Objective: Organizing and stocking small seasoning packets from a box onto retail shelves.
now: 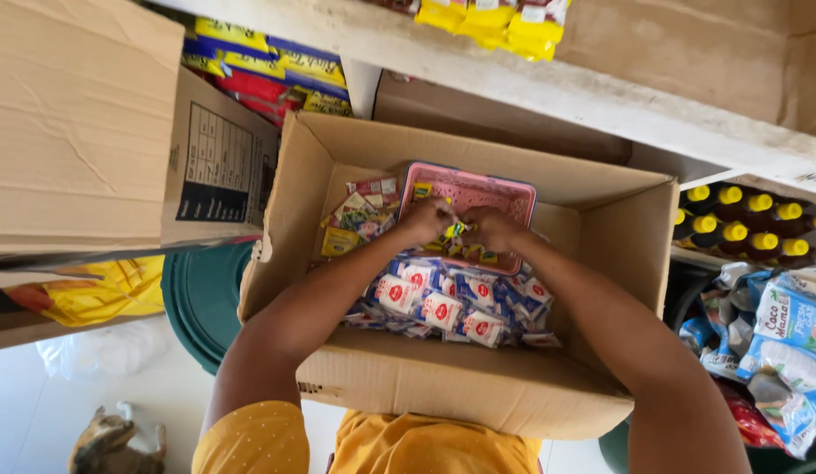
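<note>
An open cardboard box (478, 395) sits in front of me with both my arms reaching into it. My left hand (425, 219) and my right hand (491, 228) meet over a pink plastic basket (469, 189) at the back of the box. Together they pinch small yellow and green sachets (454, 232), fingers closed on them. Below the hands lie several blue and white packets with red marks (443, 307). A loose pile of colourful small sachets (359, 215) fills the box's left back corner.
A white shelf (531, 88) runs above with yellow packets (496, 22). A big cardboard box (83, 123) stands at the left. Dark bottles with yellow caps (750, 224) and blue cartons (790, 320) sit right. A green tub (201, 298) and a cat (109, 443) are below left.
</note>
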